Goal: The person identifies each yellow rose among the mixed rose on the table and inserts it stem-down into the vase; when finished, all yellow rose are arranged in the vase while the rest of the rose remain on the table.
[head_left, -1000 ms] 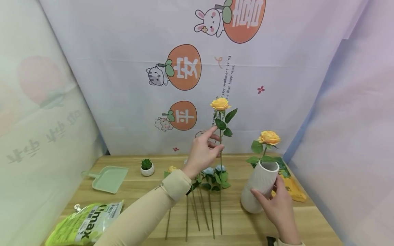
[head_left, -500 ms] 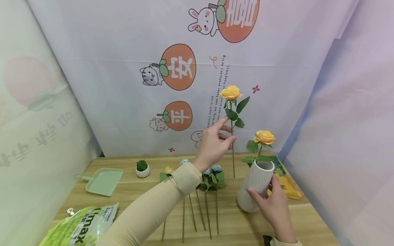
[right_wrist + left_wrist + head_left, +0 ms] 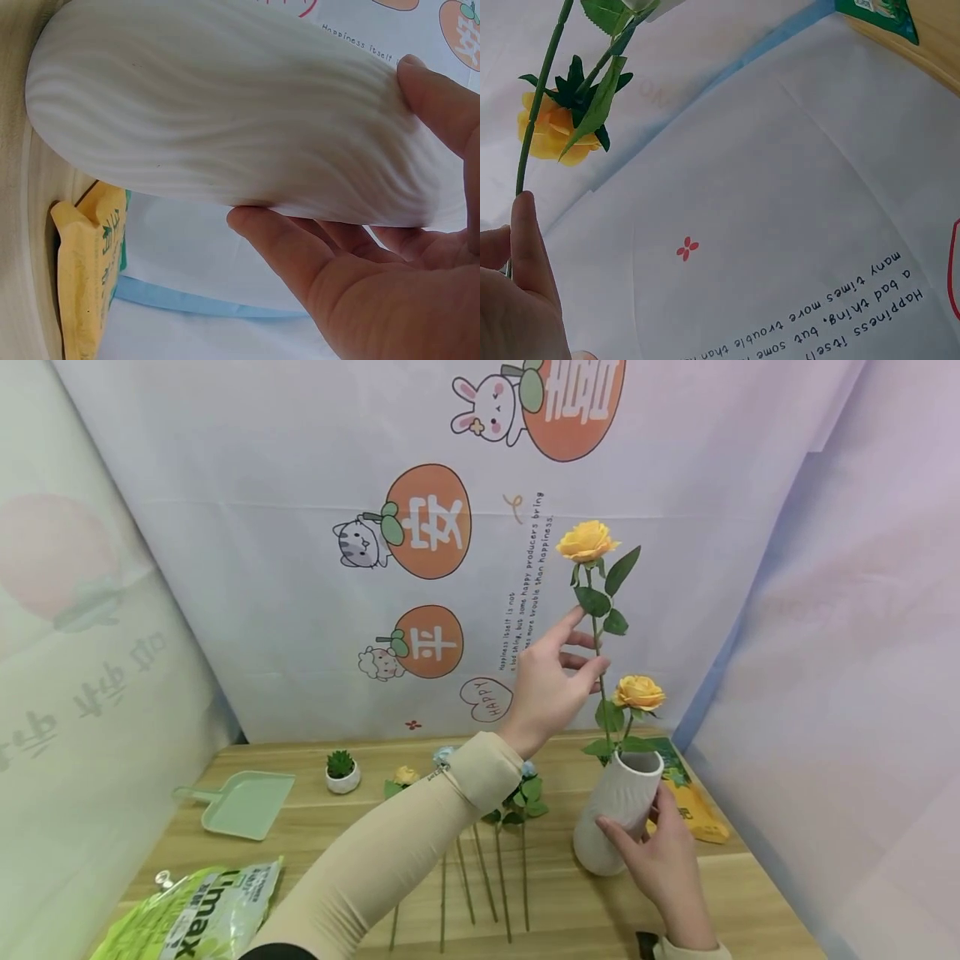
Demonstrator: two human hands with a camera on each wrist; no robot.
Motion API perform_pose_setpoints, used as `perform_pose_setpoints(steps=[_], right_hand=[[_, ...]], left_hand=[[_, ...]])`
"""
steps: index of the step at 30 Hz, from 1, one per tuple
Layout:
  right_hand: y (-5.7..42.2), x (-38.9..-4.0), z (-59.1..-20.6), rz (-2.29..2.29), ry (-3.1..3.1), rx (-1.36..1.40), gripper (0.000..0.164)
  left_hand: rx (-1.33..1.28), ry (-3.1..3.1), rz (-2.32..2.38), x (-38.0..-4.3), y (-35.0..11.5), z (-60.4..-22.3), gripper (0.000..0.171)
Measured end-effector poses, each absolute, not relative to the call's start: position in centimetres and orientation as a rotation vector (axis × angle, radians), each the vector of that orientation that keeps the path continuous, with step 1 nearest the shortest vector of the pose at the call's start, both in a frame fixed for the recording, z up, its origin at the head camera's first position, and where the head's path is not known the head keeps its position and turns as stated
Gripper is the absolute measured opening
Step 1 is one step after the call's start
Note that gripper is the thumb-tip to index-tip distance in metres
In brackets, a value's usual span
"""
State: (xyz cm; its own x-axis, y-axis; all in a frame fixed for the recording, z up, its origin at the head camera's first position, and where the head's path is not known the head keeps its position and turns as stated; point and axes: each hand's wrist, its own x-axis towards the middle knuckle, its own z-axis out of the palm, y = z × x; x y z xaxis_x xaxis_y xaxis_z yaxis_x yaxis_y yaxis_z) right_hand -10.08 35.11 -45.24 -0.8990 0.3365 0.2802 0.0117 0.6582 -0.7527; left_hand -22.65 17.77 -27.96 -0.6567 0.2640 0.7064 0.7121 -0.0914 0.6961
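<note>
My left hand (image 3: 555,681) pinches the green stem of a yellow rose (image 3: 587,542), held upright with its bloom high and its lower stem reaching down toward the vase mouth. In the left wrist view the stem (image 3: 534,112) runs up past my fingers. A white ribbed vase (image 3: 617,810), slightly tilted, is gripped around its side by my right hand (image 3: 663,868); the right wrist view shows thumb and fingers on either side of the vase (image 3: 225,120). Another yellow rose (image 3: 639,692) stands in the vase, its leaves over the rim.
Several flowers with blue and yellow heads (image 3: 407,775) lie on the wooden table (image 3: 337,868), partly behind my left sleeve. A small potted succulent (image 3: 342,772), a green dustpan (image 3: 249,804) and a lime bag (image 3: 195,914) stand to the left. A yellow packet (image 3: 697,810) lies behind the vase.
My left hand has lifted the rose off the table and carried it up and right, over to the vase. My right hand keeps holding the vase in nearly the same place.
</note>
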Motion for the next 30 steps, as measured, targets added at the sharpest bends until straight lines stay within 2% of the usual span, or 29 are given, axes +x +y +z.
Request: perform_pose_setpoints(steps=[7, 30], right_hand=[[35.0, -10.2, -45.6, 1.110, -2.476, -0.268, 0.099], [35.2, -10.1, -45.2, 1.140, -2.509, -0.315, 0.106]], left_hand=[[-1.046, -1.764, -1.753, -23.4, 18.9, -28.2, 0.070], [-1.103, -1.810, -1.610, -24.1, 21.7, -31.6, 0.061]])
